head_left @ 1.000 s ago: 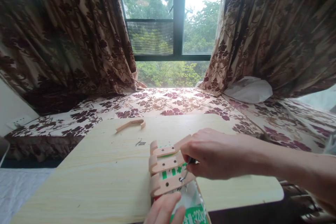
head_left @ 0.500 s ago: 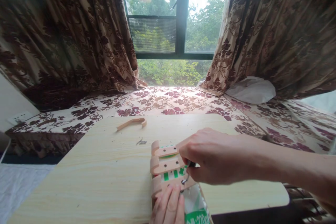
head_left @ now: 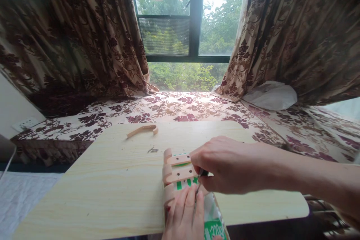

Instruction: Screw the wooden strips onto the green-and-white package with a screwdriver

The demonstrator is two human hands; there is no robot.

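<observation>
My right hand (head_left: 221,165) is closed around the dark handle of a screwdriver (head_left: 203,173), its thin metal shaft pointing down to the nearest of three curved wooden hooks (head_left: 169,194). My left hand (head_left: 185,213) lies over that hook with fingers stretched flat, the shaft passing between two fingertips. The screwdriver's tip is hidden by those fingers. Two more wooden hooks, a middle one (head_left: 182,174) and a far one (head_left: 180,159), lie side by side beyond it, each with two dark screw spots. Under the hooks is a white and green printed package (head_left: 212,213).
A loose wooden hook (head_left: 143,130) lies at the back left of the pale wooden table (head_left: 112,187). Several small screws (head_left: 153,150) lie near the far hook. Behind the table are a flowered bench cover (head_left: 180,107), curtains and a window. A white bag (head_left: 271,95) rests at right.
My left fingers have slid right and forward, closing in around the screwdriver's shaft and covering the screw spot there. My right hand stays on the handle, and the view has shifted slightly.
</observation>
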